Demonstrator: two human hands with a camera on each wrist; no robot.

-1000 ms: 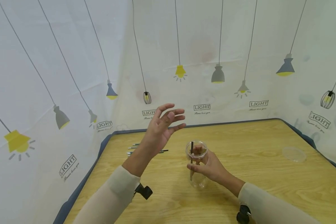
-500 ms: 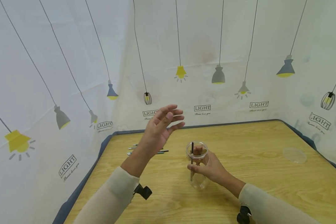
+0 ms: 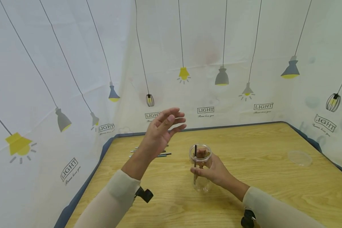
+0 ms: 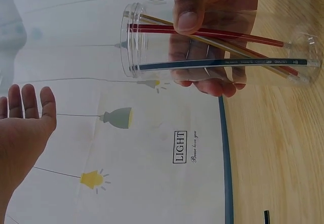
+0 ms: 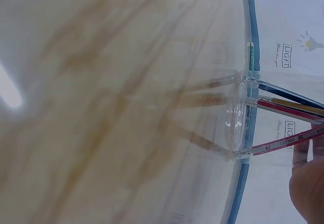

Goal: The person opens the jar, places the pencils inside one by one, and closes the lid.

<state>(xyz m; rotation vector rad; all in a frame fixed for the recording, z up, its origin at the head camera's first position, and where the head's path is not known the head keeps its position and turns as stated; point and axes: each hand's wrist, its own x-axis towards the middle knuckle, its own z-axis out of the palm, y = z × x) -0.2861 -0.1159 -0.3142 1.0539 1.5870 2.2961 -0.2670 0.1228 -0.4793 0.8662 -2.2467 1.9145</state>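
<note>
My right hand (image 3: 216,171) grips a clear, lidless jar (image 3: 202,186) by its side, thumb across the front. Several pencils stand inside, leaning on the wall. In the left wrist view these include a dark pencil (image 4: 223,62), a red pencil (image 4: 243,35) and a yellowish one. The right wrist view catches the jar's base end (image 5: 237,118) with pencil ends near it. My left hand (image 3: 159,133) is raised to the left of the jar, apart from it, with fingers loosely bent and nothing in them.
Several loose pencils (image 3: 163,155) lie on the wooden table (image 3: 253,202) behind the left forearm, partly covered by it. A clear round lid (image 3: 300,157) lies flat at the right. White cloth walls (image 3: 205,38) with printed lamps enclose the table's back and sides.
My left hand has drifted slightly down and to the left, showing more of the loose pencils' dark ends. The right hand and the jar have stayed in place.
</note>
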